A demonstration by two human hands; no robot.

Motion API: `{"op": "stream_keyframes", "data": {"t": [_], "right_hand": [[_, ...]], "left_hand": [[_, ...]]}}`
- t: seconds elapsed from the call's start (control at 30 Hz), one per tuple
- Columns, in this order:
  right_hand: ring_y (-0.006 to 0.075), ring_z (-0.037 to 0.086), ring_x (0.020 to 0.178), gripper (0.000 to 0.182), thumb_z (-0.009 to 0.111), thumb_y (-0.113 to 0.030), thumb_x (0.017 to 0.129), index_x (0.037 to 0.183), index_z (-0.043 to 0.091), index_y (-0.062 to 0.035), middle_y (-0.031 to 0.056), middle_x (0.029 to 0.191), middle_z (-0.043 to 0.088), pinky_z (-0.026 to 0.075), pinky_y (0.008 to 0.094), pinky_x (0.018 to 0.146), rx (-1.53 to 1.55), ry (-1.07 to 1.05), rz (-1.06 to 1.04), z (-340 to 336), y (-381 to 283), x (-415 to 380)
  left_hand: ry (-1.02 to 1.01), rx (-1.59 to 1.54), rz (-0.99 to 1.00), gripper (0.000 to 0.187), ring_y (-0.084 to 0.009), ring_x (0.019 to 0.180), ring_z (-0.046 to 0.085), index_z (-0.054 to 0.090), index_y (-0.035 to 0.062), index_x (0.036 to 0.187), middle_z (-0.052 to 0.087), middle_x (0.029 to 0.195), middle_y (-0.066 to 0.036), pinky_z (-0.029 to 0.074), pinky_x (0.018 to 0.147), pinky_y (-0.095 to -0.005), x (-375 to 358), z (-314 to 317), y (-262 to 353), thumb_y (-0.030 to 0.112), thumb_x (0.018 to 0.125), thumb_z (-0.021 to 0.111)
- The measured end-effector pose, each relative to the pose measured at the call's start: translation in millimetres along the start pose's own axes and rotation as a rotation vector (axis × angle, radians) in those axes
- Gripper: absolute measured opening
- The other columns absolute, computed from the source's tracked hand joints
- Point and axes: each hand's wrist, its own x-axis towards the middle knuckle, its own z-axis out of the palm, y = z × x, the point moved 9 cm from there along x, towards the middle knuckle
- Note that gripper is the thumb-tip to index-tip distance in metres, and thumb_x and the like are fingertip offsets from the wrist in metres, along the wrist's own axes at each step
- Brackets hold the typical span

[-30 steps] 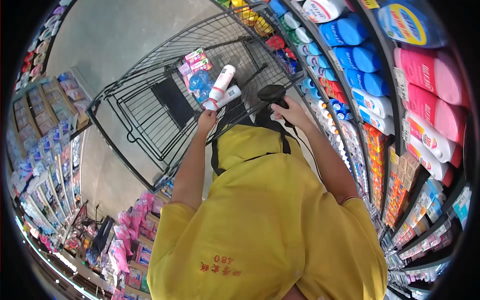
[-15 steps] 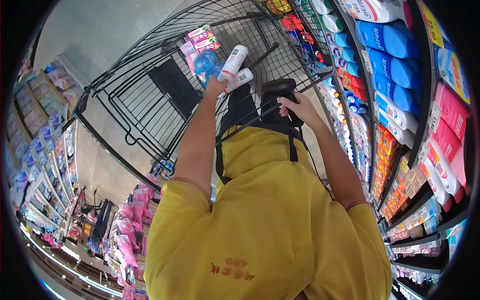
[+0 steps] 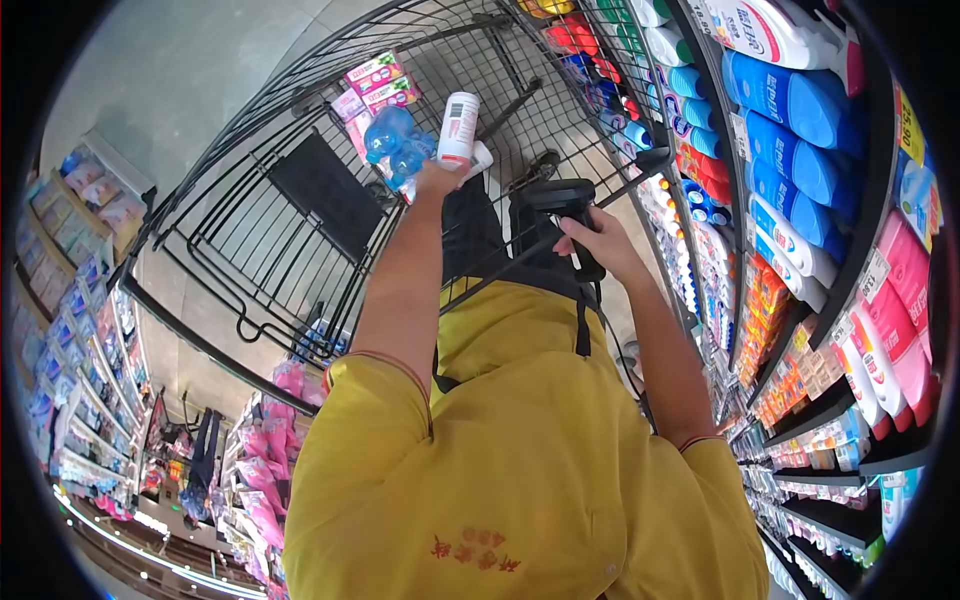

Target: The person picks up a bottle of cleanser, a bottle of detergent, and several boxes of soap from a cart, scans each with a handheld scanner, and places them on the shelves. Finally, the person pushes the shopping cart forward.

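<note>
Blue bottles [image 3: 390,135] lay in the cart [image 3: 325,188]; over its basket, the left hand [image 3: 440,180] gripped a white bottle [image 3: 461,128] by its near end — long axis pointing forward, leaning slightly right. At the cart's near edge, the right hand [image 3: 605,242] was wrapped around a black scanner [image 3: 558,196].

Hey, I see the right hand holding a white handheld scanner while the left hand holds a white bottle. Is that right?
Not quite. The handheld scanner is black, not white, as the head view shows. The right hand is holding it, and the left hand holds a white bottle.
</note>
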Motion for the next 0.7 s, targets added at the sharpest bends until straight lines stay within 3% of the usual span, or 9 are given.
{"op": "stream_keyframes", "data": {"t": [0.07,0.1,0.13,0.23,0.3,0.33,0.43,0.63,0.7], "right_hand": [[0.0120,0.064,0.071,0.028,0.065,-0.022,0.089,0.104,0.060,0.0007,0.0081,0.078,0.068,0.051,0.0242,0.069,0.007,0.004,0.002,0,0,-1],[0.0120,0.064,0.071,0.027,0.065,-0.022,0.089,0.104,0.060,0.0007,0.0081,0.078,0.068,0.051,0.0240,0.069,0.011,0.003,-0.007,1,-1,-1],[0.0120,0.064,0.071,0.027,0.065,-0.022,0.089,0.104,0.060,0.0007,0.0081,0.078,0.068,0.051,0.0240,0.069,0.011,0.007,-0.009,1,-3,0],[0.0117,0.064,0.071,0.027,0.065,-0.022,0.089,0.104,0.060,0.0008,0.0081,0.078,0.067,0.050,0.0238,0.069,0.024,0.018,-0.006,1,-3,-3],[0.0119,0.063,0.070,0.028,0.065,-0.023,0.089,0.103,0.060,0.0008,0.0085,0.078,0.067,0.050,0.0242,0.067,0.018,0.010,-0.011,3,-7,-3],[0.0119,0.063,0.070,0.028,0.065,-0.023,0.089,0.103,0.060,0.0008,0.0085,0.078,0.067,0.050,0.0242,0.067,0.016,0.006,-0.018,3,-10,-3],[0.0126,0.063,0.069,0.028,0.064,-0.025,0.090,0.102,0.060,0.0006,0.0089,0.077,0.067,0.051,0.0251,0.065,0.033,0.013,0.030,3,-10,-5],[0.0141,0.060,0.064,0.028,0.063,-0.025,0.089,0.103,0.057,-0.0014,0.0070,0.073,0.062,0.050,0.0261,0.061,0.204,-0.003,-0.043,-3,-24,-15],[0.0153,0.059,0.065,0.025,0.063,-0.017,0.087,0.104,0.053,-0.0025,0.0077,0.078,0.061,0.050,0.0287,0.062,0.346,-0.008,-0.199,-12,-45,-19]], "left_hand": [[-0.124,0.184,0.097,0.109,-0.0410,0.124,0.046,0.038,-0.0130,0.129,0.043,0.135,-0.030,0.041,0.101,-0.0427,21,32,8,0.064,0.061,0.075],[0.010,0.238,0.103,0.108,-0.0430,0.120,0.049,0.039,-0.0154,0.128,0.042,0.135,-0.031,0.042,0.100,-0.0424,11,26,18,0.062,0.062,0.075],[0.010,0.238,0.108,0.108,-0.0430,0.120,0.049,0.039,-0.0154,0.128,0.042,0.135,-0.031,0.042,0.100,-0.0424,6,24,24,0.062,0.062,0.075],[-0.076,-0.029,0.109,0.102,-0.0404,0.109,0.058,0.040,-0.0139,0.126,0.047,0.130,-0.028,0.049,0.090,-0.0424,-5,30,28,0.054,0.062,0.079],[-0.151,-0.518,0.032,0.085,-0.0325,0.095,0.063,0.046,-0.0114,0.120,0.056,0.115,-0.023,0.056,0.073,-0.0406,-13,34,29,0.041,0.064,0.083],[-0.143,-0.520,0.035,0.085,-0.0325,0.095,0.063,0.046,-0.0114,0.120,0.056,0.115,-0.023,0.056,0.073,-0.0406,-18,29,35,0.041,0.064,0.083],[-0.163,-0.803,0.014,0.062,-0.0239,0.080,0.065,0.053,-0.0098,0.109,0.061,0.097,-0.018,0.057,0.053,-0.0359,-36,7,48,0.029,0.069,0.080],[-0.049,-0.561,0.233,0.064,-0.0211,0.073,0.064,0.049,-0.0109,0.109,0.061,0.091,-0.016,0.054,0.050,-0.0316,-115,-56,61,0.031,0.071,0.079],[0.015,-0.556,0.281,0.064,-0.0197,0.073,0.064,0.048,-0.0104,0.109,0.061,0.089,-0.015,0.054,0.052,-0.0307,-157,-83,66,0.031,0.071,0.078]]}}
